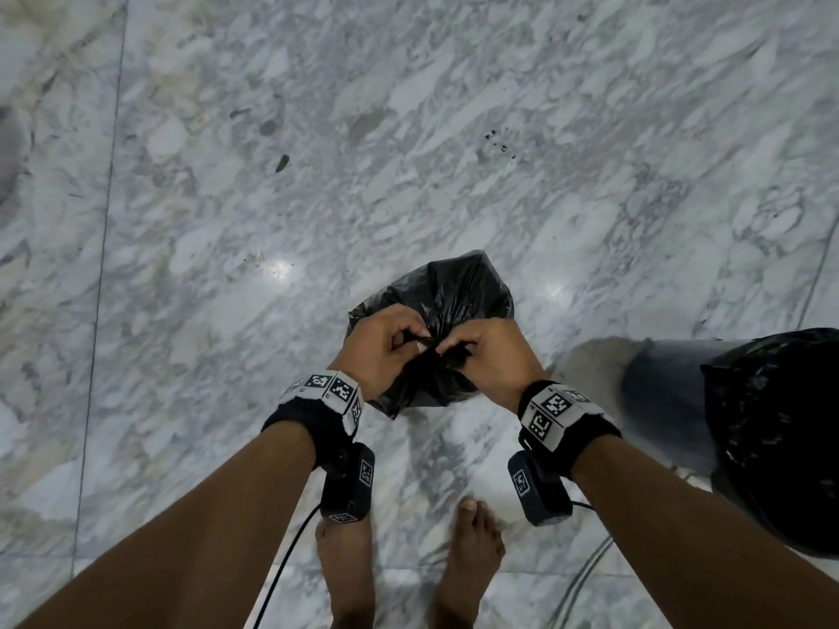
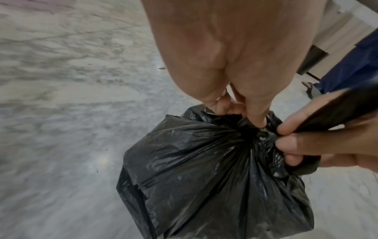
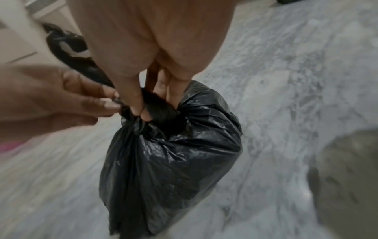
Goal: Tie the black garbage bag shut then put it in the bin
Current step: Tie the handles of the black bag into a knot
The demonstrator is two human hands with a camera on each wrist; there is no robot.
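Observation:
A small, filled black garbage bag (image 1: 447, 292) hangs above the marble floor, held at its gathered neck by both hands. My left hand (image 1: 386, 349) pinches a twisted strand of the bag's top, with fingers curled at the neck (image 2: 255, 118). My right hand (image 1: 481, 356) pinches the other strand right beside it, its fingertips (image 3: 141, 111) pressed into the bunched plastic. The bag's body (image 2: 214, 177) (image 3: 169, 161) bulges below the hands. The bin (image 1: 772, 429), grey with a black liner folded over its rim, stands at the right edge of the head view.
Grey-white marble floor (image 1: 318, 152) spreads all around, with dark crumbs (image 1: 499, 145) ahead. My bare feet (image 1: 472, 560) stand just below the bag. Cables (image 1: 281, 569) trail from the wrist cameras. A blue object (image 2: 351, 67) and pale furniture show far off in the left wrist view.

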